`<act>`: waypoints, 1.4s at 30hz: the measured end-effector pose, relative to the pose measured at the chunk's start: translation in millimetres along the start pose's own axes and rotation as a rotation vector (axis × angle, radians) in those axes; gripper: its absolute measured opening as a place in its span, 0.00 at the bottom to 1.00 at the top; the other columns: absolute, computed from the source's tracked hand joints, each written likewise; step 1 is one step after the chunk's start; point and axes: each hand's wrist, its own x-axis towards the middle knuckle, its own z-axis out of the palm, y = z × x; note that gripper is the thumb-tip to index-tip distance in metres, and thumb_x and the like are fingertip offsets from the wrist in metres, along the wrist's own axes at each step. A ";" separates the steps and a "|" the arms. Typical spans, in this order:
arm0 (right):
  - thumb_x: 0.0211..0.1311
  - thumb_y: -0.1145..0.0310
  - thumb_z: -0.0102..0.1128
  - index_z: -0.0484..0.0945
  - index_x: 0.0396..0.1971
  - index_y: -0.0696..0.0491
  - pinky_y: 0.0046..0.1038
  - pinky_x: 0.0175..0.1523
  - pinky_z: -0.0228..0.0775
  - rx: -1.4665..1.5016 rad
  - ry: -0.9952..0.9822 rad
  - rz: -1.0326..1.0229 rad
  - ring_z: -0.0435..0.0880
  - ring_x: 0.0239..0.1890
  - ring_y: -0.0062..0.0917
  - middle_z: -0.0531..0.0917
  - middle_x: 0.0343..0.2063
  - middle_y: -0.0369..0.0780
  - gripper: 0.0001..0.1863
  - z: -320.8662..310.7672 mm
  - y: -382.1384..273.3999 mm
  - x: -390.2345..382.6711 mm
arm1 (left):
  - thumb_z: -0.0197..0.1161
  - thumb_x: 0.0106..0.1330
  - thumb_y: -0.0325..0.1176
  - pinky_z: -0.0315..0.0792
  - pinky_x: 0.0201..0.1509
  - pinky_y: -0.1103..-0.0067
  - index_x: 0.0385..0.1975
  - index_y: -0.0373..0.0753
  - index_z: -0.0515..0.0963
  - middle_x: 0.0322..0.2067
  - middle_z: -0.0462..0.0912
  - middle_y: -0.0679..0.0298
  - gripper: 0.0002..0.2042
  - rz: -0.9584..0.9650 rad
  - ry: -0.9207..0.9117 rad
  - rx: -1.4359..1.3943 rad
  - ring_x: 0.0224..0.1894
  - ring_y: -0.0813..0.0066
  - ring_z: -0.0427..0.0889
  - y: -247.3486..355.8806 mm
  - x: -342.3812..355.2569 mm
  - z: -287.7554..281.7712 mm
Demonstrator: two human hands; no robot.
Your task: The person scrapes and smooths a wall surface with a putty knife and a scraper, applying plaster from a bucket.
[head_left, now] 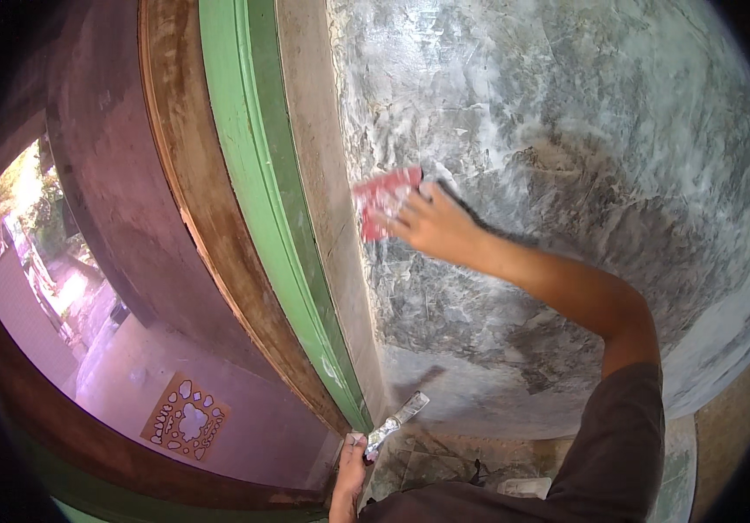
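Right of the green frame, the right hand grips a flat red tool at the wall; the left hand, by the frame's foot, grips a smeared scraper. Even pressure, tool laid flat, should leave fewer ridges.

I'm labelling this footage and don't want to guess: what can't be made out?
Head view:
Red tool, side toward the wall: hidden by the tool itself.
Right hand: finger outlines blurred.
How the left hand meets the smeared tool: too small.
Pale thing on the floor: partly covered by the dark shirt.
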 end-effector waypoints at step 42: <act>0.55 0.71 0.59 0.65 0.65 0.50 0.42 0.52 0.62 -0.062 -0.207 -0.011 0.68 0.58 0.33 0.72 0.59 0.44 0.33 -1.4 -13.8 -25.3 | 0.53 0.72 0.41 0.68 0.36 0.83 0.42 0.41 0.69 0.34 0.74 0.69 0.10 -0.036 -0.069 -0.124 0.33 0.83 0.72 -0.7 2.1 1.4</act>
